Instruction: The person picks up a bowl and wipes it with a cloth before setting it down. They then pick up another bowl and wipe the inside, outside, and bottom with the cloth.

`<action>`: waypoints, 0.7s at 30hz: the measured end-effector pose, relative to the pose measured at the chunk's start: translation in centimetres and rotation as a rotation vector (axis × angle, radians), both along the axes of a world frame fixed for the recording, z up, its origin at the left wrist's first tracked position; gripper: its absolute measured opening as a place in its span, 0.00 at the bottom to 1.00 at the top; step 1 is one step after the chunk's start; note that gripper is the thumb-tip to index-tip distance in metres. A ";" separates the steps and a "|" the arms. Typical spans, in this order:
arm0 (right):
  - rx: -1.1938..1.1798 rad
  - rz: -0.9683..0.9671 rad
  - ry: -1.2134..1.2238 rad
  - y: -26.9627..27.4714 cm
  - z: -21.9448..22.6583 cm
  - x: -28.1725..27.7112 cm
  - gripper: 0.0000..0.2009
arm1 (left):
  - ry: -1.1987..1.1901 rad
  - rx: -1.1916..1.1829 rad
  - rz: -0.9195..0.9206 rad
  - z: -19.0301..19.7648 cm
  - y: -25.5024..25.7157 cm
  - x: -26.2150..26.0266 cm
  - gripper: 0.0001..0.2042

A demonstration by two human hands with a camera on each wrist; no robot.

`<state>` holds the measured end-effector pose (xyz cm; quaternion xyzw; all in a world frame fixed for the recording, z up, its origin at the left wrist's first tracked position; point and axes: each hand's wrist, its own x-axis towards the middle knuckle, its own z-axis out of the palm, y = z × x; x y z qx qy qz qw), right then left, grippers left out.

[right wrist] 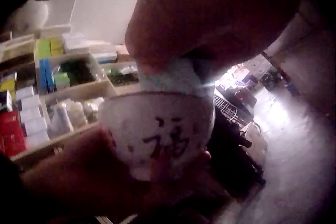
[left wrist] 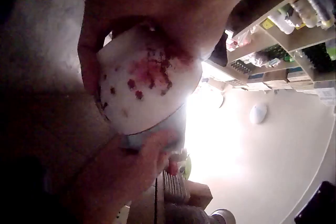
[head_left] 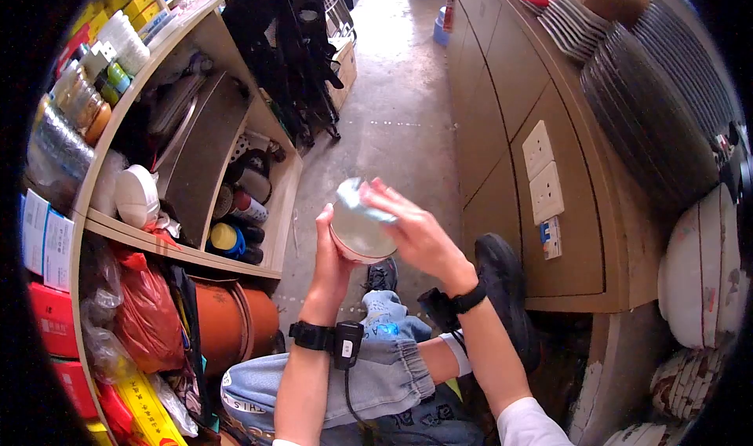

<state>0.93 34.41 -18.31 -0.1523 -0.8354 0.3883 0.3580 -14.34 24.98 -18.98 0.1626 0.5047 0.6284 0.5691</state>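
A white bowl [head_left: 362,238] with red and dark markings is held tilted by the left hand [head_left: 332,259], its fingers and thumb around the outside. The right hand [head_left: 420,234] pinches a pale bluish cloth [head_left: 364,201] over the bowl's rim. In the left wrist view the bowl [left wrist: 149,85] shows red blossoms, and the cloth [left wrist: 176,127] lies along its rim under the right hand [left wrist: 123,174]. In the right wrist view a dark character marks the bowl [right wrist: 160,134], with the cloth [right wrist: 176,79] tucked over its edge.
Wooden shelves [head_left: 271,269] with bags, bottles and boxes stand on the left. On the right is a brown cabinet [head_left: 490,77] with wall sockets [head_left: 543,175] and stacked plates [head_left: 643,109] on top. Bare floor [head_left: 392,124] runs between them; the person's shoes [head_left: 506,289] are below the hands.
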 end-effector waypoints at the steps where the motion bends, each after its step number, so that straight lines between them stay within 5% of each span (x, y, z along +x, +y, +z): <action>1: -0.005 0.034 -0.132 -0.6 -0.4 -0.4 0.29 | 0.031 -0.004 0.003 -0.7 0.1 -0.3 0.31; 8: 0.135 0.098 -0.350 -1.1 -3.9 -1.0 0.24 | 0.355 -0.021 0.088 -0.5 -0.1 0.3 0.30; 10: -0.097 0.142 -0.460 -1.3 -4.2 -0.7 0.23 | 0.361 0.060 0.091 -1.8 0.4 -0.1 0.29; 12: 0.038 0.108 -0.407 -1.3 -4.3 -0.3 0.21 | 0.422 0.025 0.079 -2.1 0.4 0.0 0.28; 14: -0.163 0.137 -0.704 -1.3 -1.2 0.0 0.17 | 0.426 0.032 0.086 -1.6 0.4 0.4 0.26; 21: -0.378 0.098 -0.583 -0.8 -0.2 0.6 0.19 | 0.544 0.077 0.084 -2.3 0.6 0.4 0.23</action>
